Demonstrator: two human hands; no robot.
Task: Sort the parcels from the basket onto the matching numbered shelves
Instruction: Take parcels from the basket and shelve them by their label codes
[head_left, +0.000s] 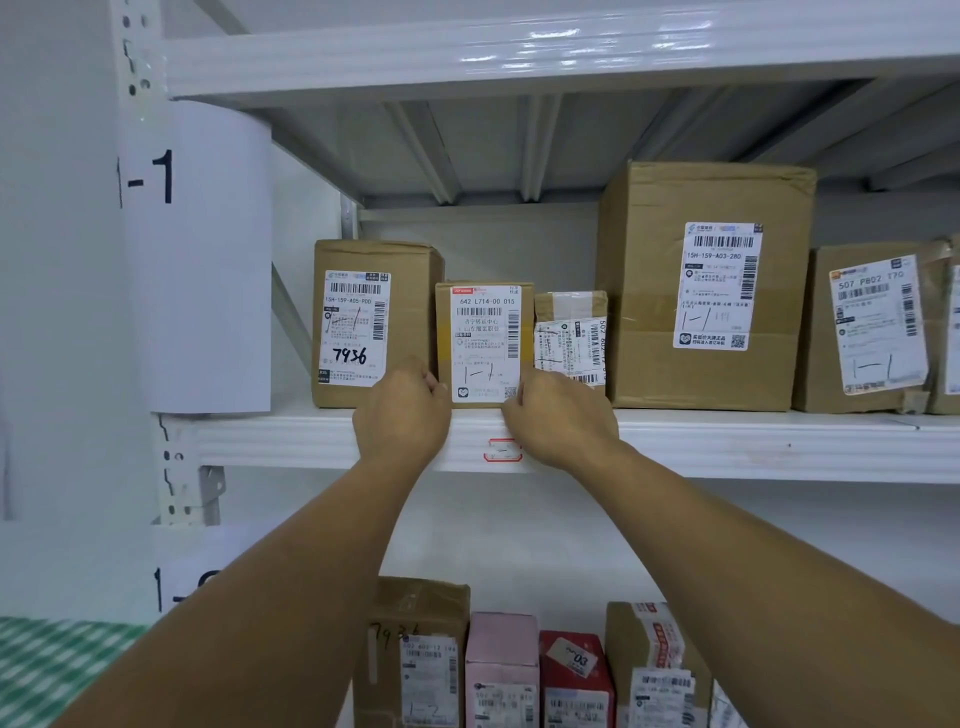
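A small brown parcel (484, 340) with a white label marked "1-1" stands upright on the white shelf (727, 441), between a taller box marked 7936 (371, 322) and a small taped box (571, 332). My left hand (402, 413) grips the parcel's lower left edge. At its lower right corner my right hand (558, 418) holds it with curled fingers. A paper sign reading "1-1" (200, 254) hangs on the shelf's left post.
A large brown box (706, 286) and another labelled box (878, 327) fill the shelf to the right. On the shelf below stand several parcels: a brown box (415, 654), a pink one (501, 670), a red one (576, 675). A green checked surface (47, 670) lies at lower left.
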